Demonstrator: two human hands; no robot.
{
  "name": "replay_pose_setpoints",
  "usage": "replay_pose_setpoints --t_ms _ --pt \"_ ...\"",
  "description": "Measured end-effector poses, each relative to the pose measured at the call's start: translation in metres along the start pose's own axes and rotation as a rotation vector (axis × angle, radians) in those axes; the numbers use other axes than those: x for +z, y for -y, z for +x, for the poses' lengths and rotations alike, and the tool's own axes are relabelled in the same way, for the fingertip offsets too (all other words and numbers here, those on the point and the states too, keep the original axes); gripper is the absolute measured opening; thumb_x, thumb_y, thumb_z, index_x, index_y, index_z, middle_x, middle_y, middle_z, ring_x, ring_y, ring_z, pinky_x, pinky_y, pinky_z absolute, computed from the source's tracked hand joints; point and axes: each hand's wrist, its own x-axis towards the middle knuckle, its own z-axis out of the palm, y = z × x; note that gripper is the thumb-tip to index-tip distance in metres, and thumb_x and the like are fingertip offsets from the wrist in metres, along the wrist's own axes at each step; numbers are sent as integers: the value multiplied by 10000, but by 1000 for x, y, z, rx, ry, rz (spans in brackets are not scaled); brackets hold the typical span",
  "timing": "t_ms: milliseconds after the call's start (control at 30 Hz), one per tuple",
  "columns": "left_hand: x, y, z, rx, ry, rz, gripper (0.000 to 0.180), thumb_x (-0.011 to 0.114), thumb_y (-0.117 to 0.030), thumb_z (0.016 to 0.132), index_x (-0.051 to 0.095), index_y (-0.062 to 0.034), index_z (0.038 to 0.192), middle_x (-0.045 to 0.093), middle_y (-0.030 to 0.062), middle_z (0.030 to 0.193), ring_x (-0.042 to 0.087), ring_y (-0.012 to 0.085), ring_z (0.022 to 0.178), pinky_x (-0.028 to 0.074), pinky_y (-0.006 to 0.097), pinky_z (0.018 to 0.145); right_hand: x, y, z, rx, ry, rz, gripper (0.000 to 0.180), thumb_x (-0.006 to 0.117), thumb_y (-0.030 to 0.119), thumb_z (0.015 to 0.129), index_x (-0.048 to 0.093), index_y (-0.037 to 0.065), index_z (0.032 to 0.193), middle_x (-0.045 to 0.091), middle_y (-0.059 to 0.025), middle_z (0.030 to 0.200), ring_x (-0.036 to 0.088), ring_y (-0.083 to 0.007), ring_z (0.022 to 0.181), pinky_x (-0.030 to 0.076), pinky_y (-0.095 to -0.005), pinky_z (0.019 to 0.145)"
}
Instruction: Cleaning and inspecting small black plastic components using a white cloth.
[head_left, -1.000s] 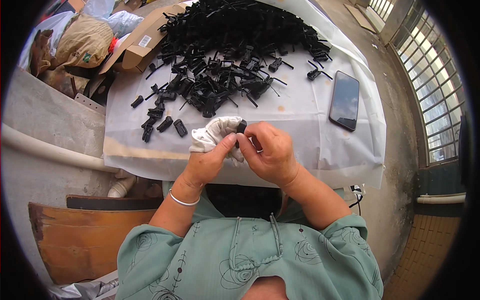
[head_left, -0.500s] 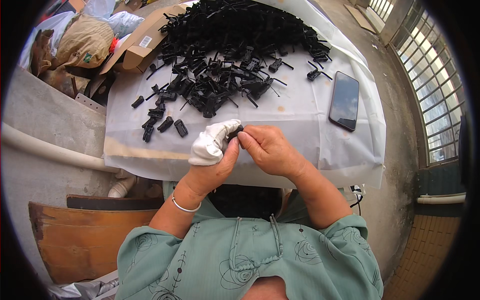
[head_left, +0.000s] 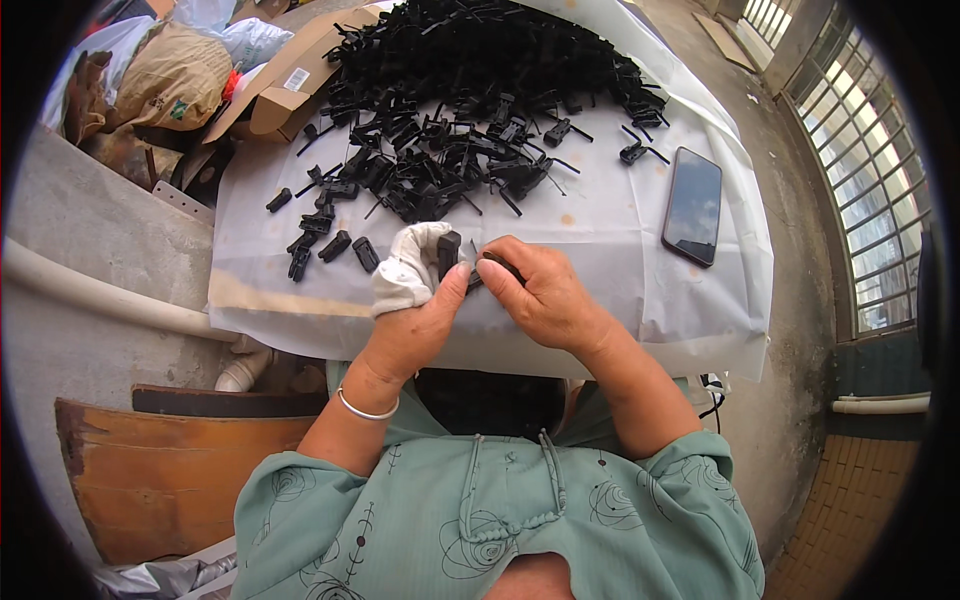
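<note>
— Black plastic everywhere, is it? What does each hand have?

— The left hand (head_left: 425,310) is wrapped in a white cloth (head_left: 405,265) over its fingers, and they are closed on a small black plastic part (head_left: 449,253), held upright just above the near edge of the surface (head_left: 600,240). The right hand (head_left: 540,290) meets it from the other side, fingertips pinched together on the same part; a thin dark piece shows between the two hands, but I cannot tell its shape.

— And where is that relative to the big heap?

— The heap of black plastic clips (head_left: 480,90) fills the far side of the surface, which is covered with a white sheet. The held part sits on the near side of the heap, just beyond its last stragglers. A few loose clips (head_left: 320,235) lie to the left of the hands, near the heap's near-left corner.

— Anything else around the heap?

— A dark smartphone (head_left: 693,206) lies flat to the right of it, well apart from the hands. An open cardboard box (head_left: 285,95) sits at the heap's left edge, with a brown sack (head_left: 170,80) further left. A silver bangle (head_left: 366,408) circles the left wrist.
</note>
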Motion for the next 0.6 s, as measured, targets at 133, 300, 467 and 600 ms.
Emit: replay_pose_setpoints --t_ms 133,300,467,600 --pt "-8 -13 1 -301 68 -400 294 486 -71 915 410 -40 1197 555 27 879 463 45 605 402 173 534 -7 -11 -1 -40 147 -309 86 593 90 816 617 17 855 590 -113 693 567 -225 617 454 -313 587" --pt "-1 -15 -2 -222 122 -6 382 408 -91 922 360 -50 1298 537 10 854 407 25 554 349 159 490 -9 -12 2 -310 -22 -115 101 649 49 755 621 24 848 588 -94 679 562 -200 590 443 -294 539" --pt "-2 -27 -3 -199 268 14 355 419 -82 881 408 -3 1228 519 11 813 402 22 556 340 167 491 -4 -7 -1 -141 52 23 104 664 86 777 588 16 788 549 -65 636 486 -164 532 403 -271 499" --pt "-4 -21 -5 -314 267 -151 260 440 -57 865 451 -16 1122 490 -1 810 395 36 595 365 173 539 -6 0 -1 67 81 79 151 629 126 828 561 9 760 505 -62 615 424 -177 515 382 -289 499"
